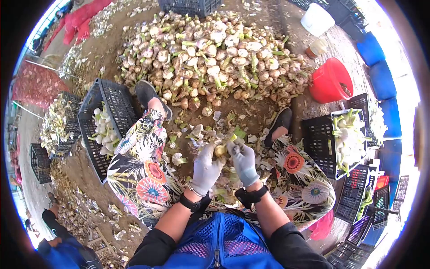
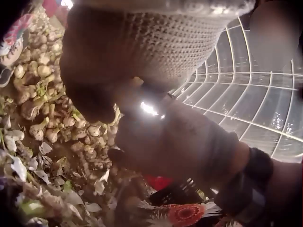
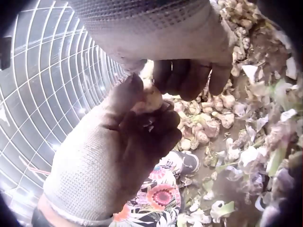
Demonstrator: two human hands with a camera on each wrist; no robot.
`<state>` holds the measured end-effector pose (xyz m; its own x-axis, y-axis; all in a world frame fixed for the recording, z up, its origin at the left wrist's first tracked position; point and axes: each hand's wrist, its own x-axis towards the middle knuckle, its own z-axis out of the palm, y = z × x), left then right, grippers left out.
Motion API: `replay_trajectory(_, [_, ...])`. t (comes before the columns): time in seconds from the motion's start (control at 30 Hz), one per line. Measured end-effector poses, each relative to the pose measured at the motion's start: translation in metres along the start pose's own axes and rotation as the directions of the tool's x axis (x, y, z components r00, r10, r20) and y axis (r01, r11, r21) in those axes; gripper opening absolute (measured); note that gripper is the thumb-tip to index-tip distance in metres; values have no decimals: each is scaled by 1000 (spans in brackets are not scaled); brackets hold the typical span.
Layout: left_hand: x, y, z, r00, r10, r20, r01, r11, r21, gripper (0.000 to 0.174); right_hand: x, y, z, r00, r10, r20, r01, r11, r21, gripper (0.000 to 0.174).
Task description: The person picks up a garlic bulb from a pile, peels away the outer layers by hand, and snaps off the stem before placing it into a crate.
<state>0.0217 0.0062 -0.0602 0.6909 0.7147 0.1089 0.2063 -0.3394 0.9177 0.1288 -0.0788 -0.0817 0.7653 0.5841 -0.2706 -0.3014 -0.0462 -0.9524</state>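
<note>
In the head view, a small yellowish garlic bulb (image 1: 220, 150) sits between two gloved hands. My left hand (image 1: 206, 170) grips it; the right wrist view shows that hand's thumb and curled fingers around the bulb (image 3: 152, 98). My right hand (image 1: 244, 165) is bent in from the other side, its thumb and fingertips pinching at the top of the bulb. Both gloves are pale knit with darkened fingers. In the left wrist view the hands are dim and overlap, hiding most of the bulb. Loose garlic skins (image 1: 197, 133) lie on the ground beneath the hands.
A large heap of garlic (image 1: 210, 58) lies ahead. Black crates holding trimmed white garlic stand left (image 1: 104, 130) and right (image 1: 348, 139). A red bucket (image 1: 329, 80) and a white bucket (image 1: 317, 20) are at right. Another person's sleeve (image 1: 67, 251) shows at lower left.
</note>
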Motion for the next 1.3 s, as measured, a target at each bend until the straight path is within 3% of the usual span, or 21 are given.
replay_trajectory(0.13, [-5, 22, -14, 990, -91, 105, 107, 981, -159, 39, -19, -49, -6, 995, 30, 91, 0, 952, -306, 21])
replay_trajectory(0.2, [-7, 29, -17, 946, -234, 222, 313, 833, -456, 47, -25, -53, -11, 990, 34, 135, 22, 921, -389, 21])
replay_trajectory(0.27, [-6, 25, -16, 973, -138, 186, 206, 880, -427, 49, -28, -42, -17, 995, 3, 103, 0, 1000, -30, 22])
replay_trajectory(0.33, [-5, 34, -15, 982, -53, 180, 126, 895, -428, 40, -28, -43, -22, 991, 43, 128, -49, 998, 41, 21])
replay_trajectory(0.5, [-8, 36, -16, 940, -197, 279, 309, 841, -444, 38, -32, -72, -21, 959, 136, 250, -190, 959, 208, 22])
replay_trajectory(0.57, [-5, 33, -24, 867, -266, 421, 497, 530, -687, 38, -30, -60, -29, 950, 133, 282, -198, 956, 215, 23])
replay_trajectory(0.63, [-4, 38, -36, 791, -309, 529, 612, 422, -669, 38, -22, -37, -36, 933, -218, 287, 273, 947, -170, 28])
replay_trajectory(0.67, [-4, 41, -40, 700, -332, 633, 714, 304, -631, 38, -22, -39, -40, 932, -217, 291, 273, 948, -167, 28])
replay_trajectory(0.7, [-4, 42, -43, 614, -366, 699, 789, 317, -526, 39, -26, -68, -36, 897, -256, 360, 369, 882, -294, 33])
replay_trajectory(0.73, [-6, 50, -42, 613, -367, 699, 790, 318, -525, 39, -29, -84, -34, 857, -281, 432, 463, 787, -407, 38])
replay_trajectory(0.8, [-10, 68, -39, 584, -424, 693, 812, 313, -492, 40, -34, -78, -33, 869, -292, 399, 436, 833, -340, 38])
replay_trajectory(0.83, [-10, 52, -36, 448, -397, 801, 891, 277, -361, 44, -36, -68, -37, 944, -145, 297, 209, 958, -197, 34])
replay_trajectory(0.87, [-15, 40, -34, 449, -400, 799, 890, 276, -362, 44, -38, -57, -43, 975, 30, 222, -25, 999, -27, 30])
replay_trajectory(0.9, [-15, 40, -33, 496, -311, 811, 866, 249, -434, 44, -36, -41, -52, 975, 98, 197, -98, 995, -12, 20])
replay_trajectory(0.93, [-14, 44, -32, 540, -222, 811, 839, 214, -500, 43, -39, -38, -56, 976, 99, 196, -99, 995, -11, 20])
replay_trajectory(1.0, [-14, 46, -27, 589, -277, 759, 807, 253, -534, 41, -47, -35, -62, 979, -1, 205, 0, 1000, 1, 24])
replay_trajectory(1.03, [-15, 41, -21, 688, -291, 665, 718, 407, -565, 41, -52, -35, -60, 975, 49, 217, -90, 978, 186, 29])
replay_trajectory(1.07, [-14, 36, -16, 779, -279, 562, 608, 554, -568, 41, -54, -36, -57, 977, 48, 209, -88, 979, 186, 29])
replay_trajectory(1.1, [-11, 32, -15, 845, -139, 517, 436, 739, -514, 40, -55, -42, -51, 970, 22, 240, -71, 978, 197, 29])
replay_trajectory(1.23, [-10, 43, -20, 812, -214, 543, 525, 674, -520, 40, -50, -66, -44, 944, -17, 330, 0, 999, 50, 27])
replay_trajectory(1.3, [-9, 66, -31, 663, -342, 667, 749, 318, -582, 41, -48, -68, -45, 915, -42, 402, 20, 998, 57, 25])
